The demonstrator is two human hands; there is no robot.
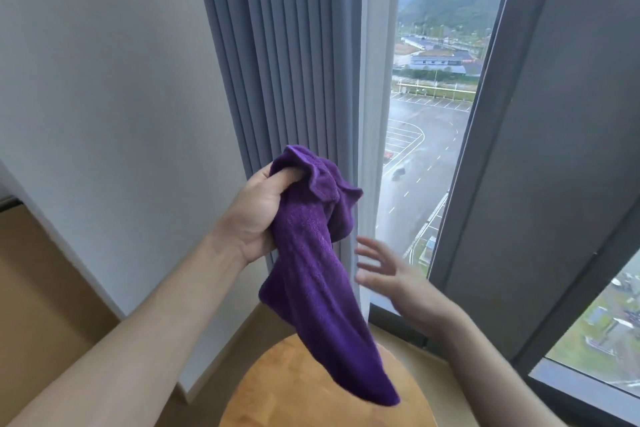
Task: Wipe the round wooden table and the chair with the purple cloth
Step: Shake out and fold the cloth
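Cloth [311, 274] hangs above table [298, 388], curtain [294, 62] behind

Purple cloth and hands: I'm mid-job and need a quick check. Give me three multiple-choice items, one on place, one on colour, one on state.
1. Where does the purple cloth hang?
A. Above the round wooden table
B. Flat on the floor
C. On the curtain

2. What colour is the curtain?
A. Red
B. Grey-blue
C. Yellow

3. What is the right hand doing?
A. Gripping the cloth
B. Pressing the table
C. Open, holding nothing

Answers:
1 A, the cloth dangles from the left hand over the tabletop.
2 B, its pleats are grey-blue.
3 C, its fingers are spread beside the cloth.
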